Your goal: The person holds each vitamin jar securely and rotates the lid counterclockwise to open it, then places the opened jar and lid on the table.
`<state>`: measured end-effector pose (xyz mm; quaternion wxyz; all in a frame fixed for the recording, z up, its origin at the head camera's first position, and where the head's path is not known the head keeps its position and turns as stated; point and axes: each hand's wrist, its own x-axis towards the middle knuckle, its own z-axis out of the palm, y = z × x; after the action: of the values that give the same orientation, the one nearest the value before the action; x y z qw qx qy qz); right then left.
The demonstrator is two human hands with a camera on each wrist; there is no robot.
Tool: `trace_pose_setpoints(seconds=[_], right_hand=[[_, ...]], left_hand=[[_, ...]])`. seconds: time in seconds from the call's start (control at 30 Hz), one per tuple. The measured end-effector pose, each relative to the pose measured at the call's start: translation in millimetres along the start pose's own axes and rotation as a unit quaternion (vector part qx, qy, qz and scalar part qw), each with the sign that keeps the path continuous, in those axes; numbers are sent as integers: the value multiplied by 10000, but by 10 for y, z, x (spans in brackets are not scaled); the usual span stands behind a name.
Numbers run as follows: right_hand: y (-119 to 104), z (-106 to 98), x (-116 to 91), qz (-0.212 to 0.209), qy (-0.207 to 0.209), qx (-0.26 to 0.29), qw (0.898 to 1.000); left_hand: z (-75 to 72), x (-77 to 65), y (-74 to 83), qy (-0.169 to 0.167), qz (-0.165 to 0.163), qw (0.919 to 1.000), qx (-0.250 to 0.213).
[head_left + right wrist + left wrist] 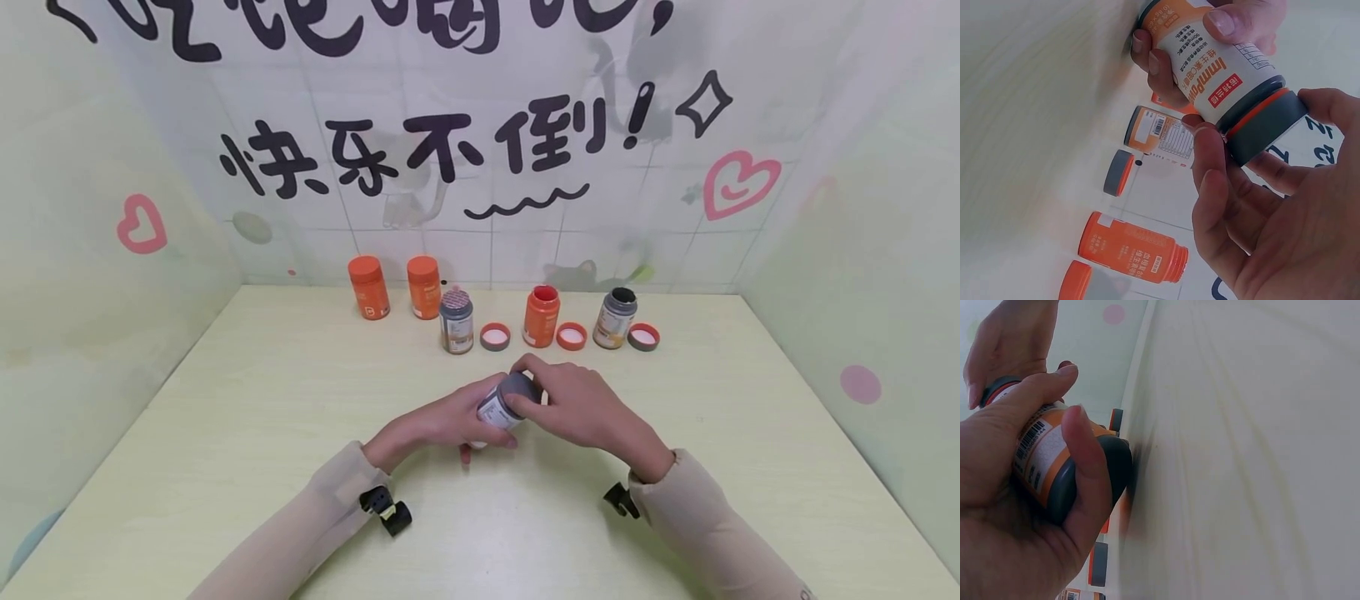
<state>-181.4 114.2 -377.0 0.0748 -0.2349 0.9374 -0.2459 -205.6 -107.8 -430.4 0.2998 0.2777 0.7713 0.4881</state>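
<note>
Above the middle of the table, my left hand (453,417) grips a grey pill bottle (495,413), tilted, its label white and orange. Its grey cap (1267,128) has an orange inner rim, and the fingers and thumb of my right hand (581,406) hold it around the edge. In the right wrist view the cap sits at the bottle's neck with the orange rim showing between them. The left wrist view shows the left thumb and fingers wrapped round the bottle body (1038,450), its dark base facing the table.
At the back stand two capped orange bottles (369,288), a grey bottle with a patterned top seal (457,322), an open orange bottle (542,317) and an open grey bottle (615,318). Loose caps (572,336) lie beside them. A printed wall sheet (450,250) rises behind.
</note>
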Motion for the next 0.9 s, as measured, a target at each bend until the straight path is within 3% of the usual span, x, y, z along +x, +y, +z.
trace_pose_setpoints(seconds=[0.9], right_hand=[[21,-5,7,-23,-61,90,9999]], left_hand=[[5,-1,12,33,-103,9999,-60]])
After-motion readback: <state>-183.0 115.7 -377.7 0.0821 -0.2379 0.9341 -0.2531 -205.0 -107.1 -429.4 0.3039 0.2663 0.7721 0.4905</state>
